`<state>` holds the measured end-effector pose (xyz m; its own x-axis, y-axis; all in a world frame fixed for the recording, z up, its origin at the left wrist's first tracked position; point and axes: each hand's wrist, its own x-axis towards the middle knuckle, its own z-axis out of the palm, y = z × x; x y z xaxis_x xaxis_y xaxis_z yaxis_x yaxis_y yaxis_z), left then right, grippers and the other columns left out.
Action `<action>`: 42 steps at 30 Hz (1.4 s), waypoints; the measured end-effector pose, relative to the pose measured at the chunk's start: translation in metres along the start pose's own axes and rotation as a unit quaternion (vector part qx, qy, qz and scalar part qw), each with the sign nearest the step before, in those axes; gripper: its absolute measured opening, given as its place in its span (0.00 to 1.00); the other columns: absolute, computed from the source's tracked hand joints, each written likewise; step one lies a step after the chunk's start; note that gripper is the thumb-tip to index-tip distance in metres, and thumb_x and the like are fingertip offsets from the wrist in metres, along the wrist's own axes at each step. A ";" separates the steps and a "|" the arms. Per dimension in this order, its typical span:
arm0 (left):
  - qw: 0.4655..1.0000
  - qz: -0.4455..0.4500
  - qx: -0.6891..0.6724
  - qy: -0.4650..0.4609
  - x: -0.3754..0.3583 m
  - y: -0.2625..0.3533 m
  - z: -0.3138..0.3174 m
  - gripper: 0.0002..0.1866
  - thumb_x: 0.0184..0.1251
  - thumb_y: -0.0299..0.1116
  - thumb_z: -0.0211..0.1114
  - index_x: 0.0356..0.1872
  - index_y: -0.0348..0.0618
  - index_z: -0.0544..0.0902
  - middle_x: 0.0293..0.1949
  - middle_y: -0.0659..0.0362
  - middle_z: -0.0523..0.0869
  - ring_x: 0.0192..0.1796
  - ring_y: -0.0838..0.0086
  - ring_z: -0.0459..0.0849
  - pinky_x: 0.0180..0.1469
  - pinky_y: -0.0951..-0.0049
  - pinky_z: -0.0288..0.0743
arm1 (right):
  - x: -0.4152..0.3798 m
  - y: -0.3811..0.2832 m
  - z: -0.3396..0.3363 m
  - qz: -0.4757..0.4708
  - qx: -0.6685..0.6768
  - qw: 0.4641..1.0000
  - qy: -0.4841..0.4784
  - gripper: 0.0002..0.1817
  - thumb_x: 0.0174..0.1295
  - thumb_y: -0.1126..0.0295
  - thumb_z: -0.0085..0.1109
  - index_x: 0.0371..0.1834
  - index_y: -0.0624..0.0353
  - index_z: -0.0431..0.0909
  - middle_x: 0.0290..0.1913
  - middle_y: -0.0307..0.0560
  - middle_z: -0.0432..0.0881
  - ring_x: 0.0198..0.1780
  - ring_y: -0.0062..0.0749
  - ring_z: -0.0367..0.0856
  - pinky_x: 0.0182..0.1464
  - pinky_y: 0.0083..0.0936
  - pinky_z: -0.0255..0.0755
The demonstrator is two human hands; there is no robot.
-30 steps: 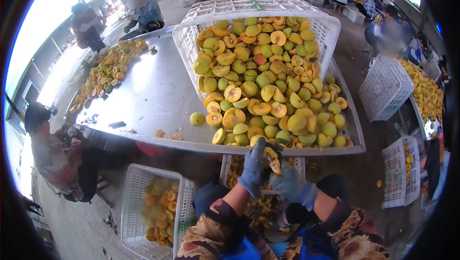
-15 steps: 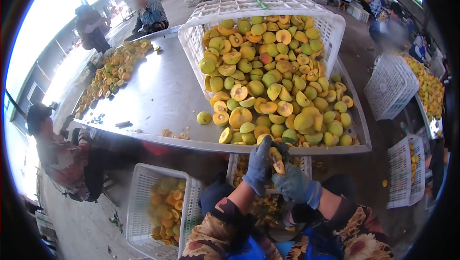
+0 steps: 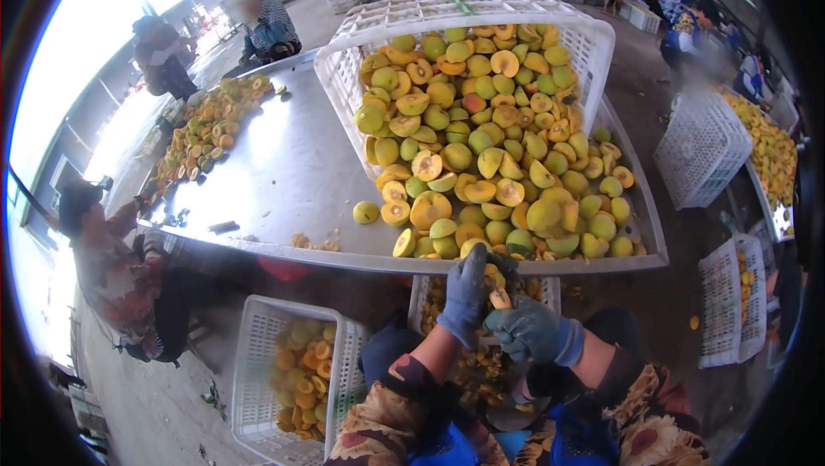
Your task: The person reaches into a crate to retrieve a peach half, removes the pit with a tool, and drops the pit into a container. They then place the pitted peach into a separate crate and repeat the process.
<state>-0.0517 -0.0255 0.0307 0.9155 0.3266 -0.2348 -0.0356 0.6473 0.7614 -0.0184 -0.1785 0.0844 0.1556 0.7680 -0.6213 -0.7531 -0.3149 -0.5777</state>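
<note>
My left hand (image 3: 465,298), in a grey-blue glove, is closed around a yellow fruit piece (image 3: 494,275) just past the table's front edge. My right hand (image 3: 534,328), gloved too, grips a tool with a light wooden handle (image 3: 500,298) whose end meets the fruit. The tool's working tip is hidden. Beyond both hands, green and yellow halved fruit (image 3: 481,157) spills from a tipped white crate (image 3: 597,54) onto the metal table (image 3: 301,140). Beneath the hands stands another crate (image 3: 418,303) with fruit scraps.
A white crate (image 3: 245,380) of orange fruit halves stands on the floor at the left. One person (image 3: 112,268) sits at the table's left, near a second fruit pile (image 3: 206,127). Stacked crates (image 3: 700,152) stand at the right, with more people in the background.
My right hand has turned slightly and shifted a little left and down, with the tool handle more upright. The seated person at the left now reaches an arm toward the table.
</note>
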 end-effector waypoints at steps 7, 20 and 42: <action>0.998 -0.034 -0.048 0.005 0.002 0.001 0.003 0.25 0.76 0.50 0.55 0.40 0.32 0.82 0.37 0.47 0.88 0.34 0.66 0.87 0.37 0.70 0.81 | -0.005 -0.002 0.019 -0.086 -0.130 0.985 0.070 0.06 0.68 0.64 0.57 0.39 0.53 0.73 0.23 0.33 0.73 0.18 0.18 0.70 0.17 0.18 0.63; 0.996 -0.050 -0.039 -0.070 -0.009 0.010 0.003 0.28 0.77 0.53 0.53 0.44 0.32 0.82 0.40 0.49 0.88 0.37 0.65 0.86 0.39 0.68 0.81 | 0.002 0.004 -0.001 0.076 0.113 0.982 -0.134 0.09 0.69 0.61 0.59 0.34 0.52 0.74 0.21 0.25 0.67 0.16 0.10 0.61 0.17 0.12 0.54; 0.918 0.252 0.283 -0.115 -0.002 0.016 0.010 0.17 0.74 0.25 0.53 0.61 0.34 0.74 0.55 0.50 0.81 0.57 0.64 0.82 0.61 0.66 0.74 | 0.001 0.002 -0.011 -0.275 -0.525 0.748 0.298 0.19 0.60 0.63 0.58 0.53 0.60 0.73 0.42 0.67 0.82 0.46 0.68 0.81 0.49 0.52 0.75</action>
<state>-0.0502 -0.0227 0.0497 0.9023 0.2906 0.3184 -0.3240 -0.0301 0.9456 -0.0126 -0.1849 0.0769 0.7499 0.6565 -0.0822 0.3988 -0.5477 -0.7356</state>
